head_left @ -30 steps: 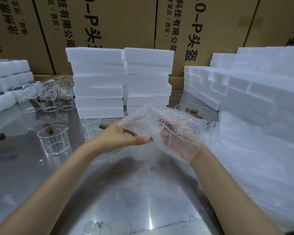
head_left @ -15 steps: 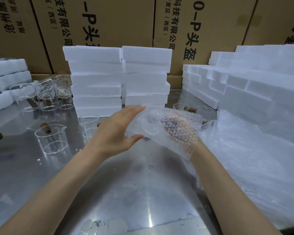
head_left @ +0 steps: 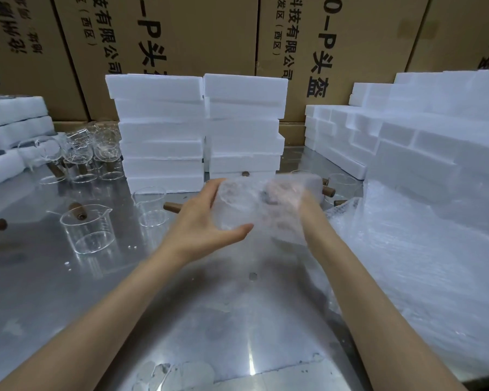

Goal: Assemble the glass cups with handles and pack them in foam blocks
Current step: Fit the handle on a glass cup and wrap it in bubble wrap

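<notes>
On the steel table (head_left: 68, 292) we are cupping a wrapped cup (head_left: 246, 204): left hand (head_left: 201, 221) fingers curled round it, right hand (head_left: 297, 204) fingers hidden, cannot tell; slippery wrap risks a drop toward twelve o'clock.

Motion blur smears the bubble-wrap bundle (head_left: 254, 210) above the steel table (head_left: 124, 292); what it encloses cannot be made out. The right hand (head_left: 299, 204) lies behind and under the bundle, its fingers veiled by the film, so its grip is indeterminate. The left hand (head_left: 203, 221) hides the near end of a wooden handle (head_left: 171, 206) left of the bundle. Behind the bundle, the foam stacks (head_left: 198, 131) lose their lowest block. Cartons (head_left: 181, 32) beyond are cut by the top edge.
</notes>
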Demonstrator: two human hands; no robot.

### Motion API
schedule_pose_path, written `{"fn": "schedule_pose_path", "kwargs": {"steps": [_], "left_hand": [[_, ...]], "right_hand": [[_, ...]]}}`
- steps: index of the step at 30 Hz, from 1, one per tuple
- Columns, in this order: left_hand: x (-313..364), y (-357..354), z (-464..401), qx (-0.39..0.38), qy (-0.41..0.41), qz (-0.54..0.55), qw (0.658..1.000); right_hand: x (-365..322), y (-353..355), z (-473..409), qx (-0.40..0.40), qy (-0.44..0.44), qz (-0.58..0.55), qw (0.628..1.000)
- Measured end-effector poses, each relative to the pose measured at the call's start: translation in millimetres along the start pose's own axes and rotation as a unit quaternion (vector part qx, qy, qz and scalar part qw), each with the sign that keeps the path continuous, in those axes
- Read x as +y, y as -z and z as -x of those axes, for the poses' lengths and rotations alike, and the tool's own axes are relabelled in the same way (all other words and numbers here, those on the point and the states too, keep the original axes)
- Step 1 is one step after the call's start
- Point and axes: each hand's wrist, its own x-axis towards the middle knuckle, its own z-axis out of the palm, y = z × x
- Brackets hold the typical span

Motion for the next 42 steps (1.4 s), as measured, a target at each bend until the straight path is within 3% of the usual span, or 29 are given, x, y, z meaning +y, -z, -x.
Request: {"fn": "schedule_pose_path", "kwargs": {"steps": [3, 5, 7, 10, 13, 16, 20, 24, 31, 35, 42], "left_hand": [[-8.0, -1.8, -4.1, 0.055, 0.104, 0.091, 0.989], [-11.5, -0.8, -8.6, 0.085, 0.170, 0.203, 0.960], [-13.6, 1.4, -11.0, 0.096, 0.225, 0.302, 0.921], [-11.9, 4.8, -13.4, 0.037, 0.243, 0.452, 0.858], [-10.2, 2.7, -12.4, -0.021, 0.224, 0.501, 0.836], [-17.7, -0.7, -8.6, -0.076, 0.208, 0.460, 0.860], [-28.8, -1.5, -0.4, -0.158, 0.170, 0.358, 0.904], [-28.4, -0.3, 2.6, -0.216, 0.162, 0.280, 0.921], [-17.6, -4.7, 3.6, -0.231, 0.129, 0.153, 0.952], [-11.3, -3.6, 5.2, -0.227, 0.096, 0.181, 0.952], [-9.8, -2.8, 8.4, -0.241, 0.080, 0.262, 0.931]], "right_hand": [[-5.2, -0.7, 1.4, 0.080, 0.139, 0.041, 0.986], [-5.1, 2.3, 4.1, 0.155, 0.221, 0.027, 0.963], [-5.0, 5.0, 5.1, 0.238, 0.240, -0.006, 0.941], [-3.5, 6.8, 1.9, 0.252, 0.153, -0.070, 0.953], [0.3, 6.6, -3.4, 0.135, 0.009, -0.083, 0.987], [3.2, -2.4, -2.0, 0.025, -0.024, -0.059, 0.998], [5.8, 3.0, -4.7, 0.101, 0.000, -0.052, 0.993], [3.9, 5.5, -1.1, 0.141, 0.039, -0.012, 0.989], [-1.5, -8.1, 6.3, 0.057, 0.079, -0.042, 0.994], [-1.7, -9.1, 5.0, 0.012, 0.051, -0.074, 0.996], [-1.5, -8.5, 9.2, -0.080, 0.079, 0.029, 0.993]]}}
